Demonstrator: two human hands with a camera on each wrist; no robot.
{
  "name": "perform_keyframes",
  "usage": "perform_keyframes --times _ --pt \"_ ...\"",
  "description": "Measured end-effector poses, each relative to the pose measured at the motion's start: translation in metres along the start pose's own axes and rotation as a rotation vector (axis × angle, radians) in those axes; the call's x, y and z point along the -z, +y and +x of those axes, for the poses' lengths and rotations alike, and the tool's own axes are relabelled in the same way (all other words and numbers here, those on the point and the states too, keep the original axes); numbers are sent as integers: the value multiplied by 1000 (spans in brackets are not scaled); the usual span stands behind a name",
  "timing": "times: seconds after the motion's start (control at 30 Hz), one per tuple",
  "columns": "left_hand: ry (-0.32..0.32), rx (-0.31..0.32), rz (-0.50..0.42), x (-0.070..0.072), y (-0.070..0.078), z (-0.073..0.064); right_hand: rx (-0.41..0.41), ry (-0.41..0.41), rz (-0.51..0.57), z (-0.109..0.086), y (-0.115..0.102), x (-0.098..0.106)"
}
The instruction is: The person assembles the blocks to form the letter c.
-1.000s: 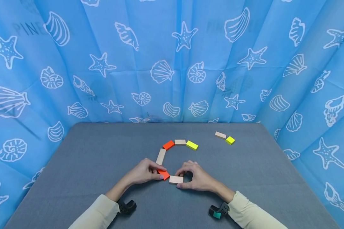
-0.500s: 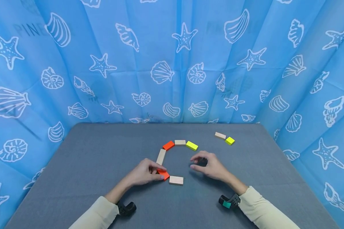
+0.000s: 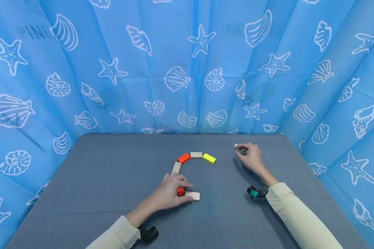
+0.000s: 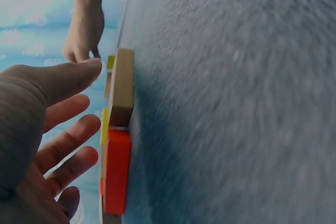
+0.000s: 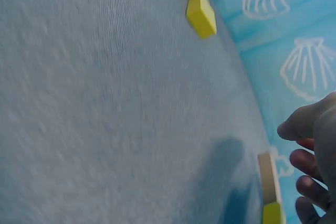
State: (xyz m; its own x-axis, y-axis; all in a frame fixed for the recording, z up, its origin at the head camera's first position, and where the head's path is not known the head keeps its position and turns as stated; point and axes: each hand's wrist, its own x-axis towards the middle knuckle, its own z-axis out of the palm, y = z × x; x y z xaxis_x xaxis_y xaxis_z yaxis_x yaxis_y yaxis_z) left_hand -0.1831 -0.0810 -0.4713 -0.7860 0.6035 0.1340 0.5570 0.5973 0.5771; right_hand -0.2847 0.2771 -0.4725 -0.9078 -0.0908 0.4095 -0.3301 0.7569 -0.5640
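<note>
My left hand (image 3: 169,192) hovers over the near end of a curved row of flat blocks, fingers spread apart. Below it are a red-orange block (image 4: 117,166) and a plain wooden block (image 4: 123,85), end to end; in the left wrist view, a gap shows between fingers and blocks. At the far right, my right hand (image 3: 251,159) is above another wooden block (image 5: 269,179) and a yellow block (image 5: 273,213), with fingers loosely bent and nothing held. In the head view that hand partly covers both.
The row continues through a wooden block (image 3: 176,167), a red-orange block (image 3: 184,158), another wooden block (image 3: 196,155) and a yellow block (image 3: 209,158), bending like a C open to the right. Beyond the grey cloth-covered table (image 3: 112,155) hangs a blue shell-patterned curtain (image 3: 187,97).
My right hand left the near wooden block and moved to the pair at the far right. My left hand let go of the near red-orange block and shifted slightly right, spreading its fingers.
</note>
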Motion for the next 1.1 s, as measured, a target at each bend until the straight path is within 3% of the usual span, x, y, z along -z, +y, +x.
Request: perform_keyframes --times 0.27,0.53,0.67,0.97,1.1 --pt "-21 -30 13 -14 0 7 -60 19 -119 9 16 -2" --pt "4 -57 16 -17 1 10 -126 -106 -226 15 26 -3" --pt "2 -51 17 -17 1 10 -138 -116 -242 17 25 -6" --pt "-30 -20 16 -15 3 11 9 29 -167 1 9 -8" --pt "-29 -22 19 -15 2 11 75 -2 -66 -15 -4 -4"
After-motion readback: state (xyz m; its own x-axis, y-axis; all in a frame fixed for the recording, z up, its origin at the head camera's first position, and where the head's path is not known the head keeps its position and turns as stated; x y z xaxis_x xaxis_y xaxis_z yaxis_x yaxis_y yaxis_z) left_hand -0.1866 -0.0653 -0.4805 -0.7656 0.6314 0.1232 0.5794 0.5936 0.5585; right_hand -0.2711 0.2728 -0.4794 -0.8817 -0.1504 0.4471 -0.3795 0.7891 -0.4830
